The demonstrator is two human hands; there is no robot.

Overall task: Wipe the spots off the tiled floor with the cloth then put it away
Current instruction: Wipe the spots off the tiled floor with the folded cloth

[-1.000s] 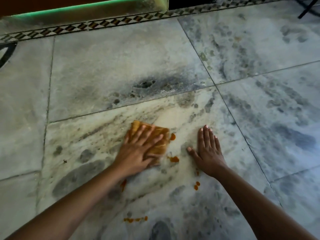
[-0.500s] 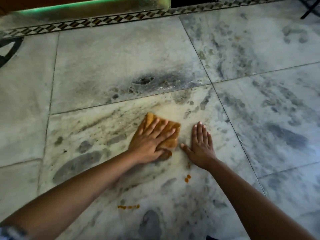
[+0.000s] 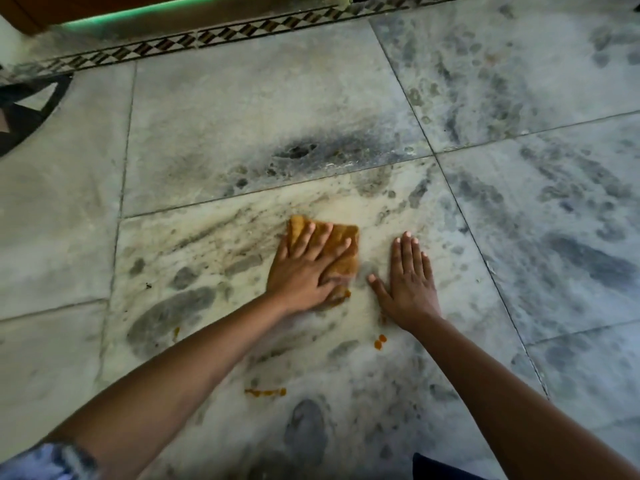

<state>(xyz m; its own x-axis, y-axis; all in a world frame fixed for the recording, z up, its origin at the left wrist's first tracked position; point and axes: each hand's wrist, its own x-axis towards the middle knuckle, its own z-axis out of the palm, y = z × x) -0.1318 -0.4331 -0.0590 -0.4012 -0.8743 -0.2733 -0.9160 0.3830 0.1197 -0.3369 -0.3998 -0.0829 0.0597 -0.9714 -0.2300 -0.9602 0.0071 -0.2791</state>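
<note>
A folded orange-brown cloth [image 3: 341,244] lies flat on the marble floor tile [image 3: 207,244] at the centre. My left hand [image 3: 304,268] presses on it with straight, spread fingers. My right hand [image 3: 410,285] rests flat on the tile just right of the cloth, not touching it. Orange spots remain on the tile: a pair [image 3: 380,341] below my right hand, a streak [image 3: 266,392] nearer to me, and a small mark [image 3: 176,331] beside my left forearm. A smear [image 3: 341,295] shows at the cloth's near edge.
A patterned border strip [image 3: 221,38] runs along the far edge of the floor, with a green-lit step [image 3: 145,13] behind it. A dark curved object [image 3: 24,112] sits at the far left. Grey-veined tiles [image 3: 554,220] spread to the right.
My left hand has slid the cloth to the right over the two spots that lay beside it. The cloth now sits close to my right hand, which has stayed flat on the tile.
</note>
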